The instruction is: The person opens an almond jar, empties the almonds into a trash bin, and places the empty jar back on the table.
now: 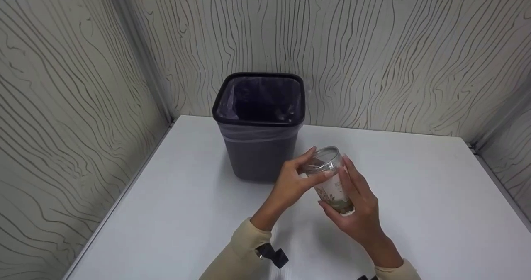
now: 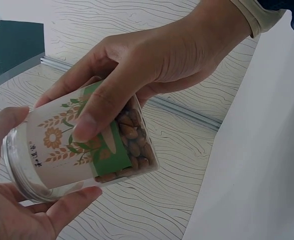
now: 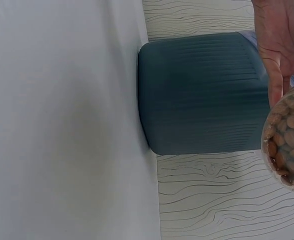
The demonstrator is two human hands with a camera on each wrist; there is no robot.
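Note:
A clear jar (image 1: 332,184) with a white and green plant-print label is held tilted above the table. Brown nuts (image 2: 131,135), almond-like in shape, fill its bottom end. My left hand (image 1: 296,180) grips the jar around its rim, thumb and fingers on opposite sides. Around the labelled body and lower end, my right hand (image 1: 360,207) holds it. In the left wrist view the thumb of the right hand (image 2: 152,60) lies across the label. The jar's base (image 3: 289,137) shows in the right wrist view. Whether a clear lid covers the mouth, I cannot tell.
A dark bin (image 1: 261,151) with a clear plastic liner stands on the white table (image 1: 174,197), just beyond my left hand. Wood-grain patterned panels (image 1: 352,52) enclose the table at the back and sides.

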